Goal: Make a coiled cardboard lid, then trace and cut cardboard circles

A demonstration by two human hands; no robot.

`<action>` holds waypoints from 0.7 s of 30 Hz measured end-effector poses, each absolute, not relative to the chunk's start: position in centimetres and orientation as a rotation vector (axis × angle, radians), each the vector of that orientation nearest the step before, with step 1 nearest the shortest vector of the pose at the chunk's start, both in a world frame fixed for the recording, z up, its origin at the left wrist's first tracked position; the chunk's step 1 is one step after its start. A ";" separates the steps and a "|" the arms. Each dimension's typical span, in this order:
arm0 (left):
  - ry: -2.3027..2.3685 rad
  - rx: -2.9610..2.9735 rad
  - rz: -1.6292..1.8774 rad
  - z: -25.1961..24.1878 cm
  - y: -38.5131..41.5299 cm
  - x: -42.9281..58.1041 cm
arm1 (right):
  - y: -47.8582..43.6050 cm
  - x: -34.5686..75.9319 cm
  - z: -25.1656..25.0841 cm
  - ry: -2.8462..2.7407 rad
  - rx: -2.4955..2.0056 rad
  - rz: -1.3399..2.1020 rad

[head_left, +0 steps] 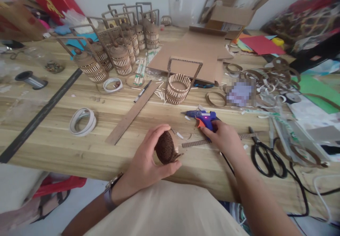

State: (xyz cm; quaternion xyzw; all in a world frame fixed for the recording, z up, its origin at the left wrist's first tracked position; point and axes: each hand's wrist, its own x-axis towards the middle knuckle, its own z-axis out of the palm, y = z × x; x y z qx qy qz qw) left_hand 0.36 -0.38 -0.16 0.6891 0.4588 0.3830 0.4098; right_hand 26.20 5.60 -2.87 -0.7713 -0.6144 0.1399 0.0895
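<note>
My left hand (148, 156) is curled around a round brown coil of rolled corrugated cardboard (165, 147), held just above the table's near edge. My right hand (221, 136) grips the handle of a blue hot glue gun (203, 117) with an orange trigger; its nozzle points left and rests low over the table. A thin cardboard strip (195, 143) lies between the two hands. Behind the gun stands an open-topped slatted cardboard basket with a tall handle (178, 87).
Several finished slatted lanterns (119, 51) stand at the back left. Black scissors (265, 156) lie to the right, tape rolls (82, 121) and a wooden ruler (132, 113) to the left. Cardboard sheets (191, 57), rings and coloured paper (261, 44) crowd the back right.
</note>
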 end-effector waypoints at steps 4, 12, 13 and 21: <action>1.127 1.772 0.965 -0.3 -0.3 0.1 | 3.9 27.6 -2.0 -1.457 -2.006 0.636; 1.058 1.854 0.947 -0.2 -0.1 0.1 | -0.2 26.9 0.7 -0.982 -1.384 1.203; 1.055 1.859 0.947 -0.2 -0.1 0.1 | -0.5 26.7 0.9 -0.999 -1.369 1.242; 1.068 1.871 0.951 -0.1 -0.1 0.2 | -1.9 27.1 -0.5 -1.423 -1.128 1.454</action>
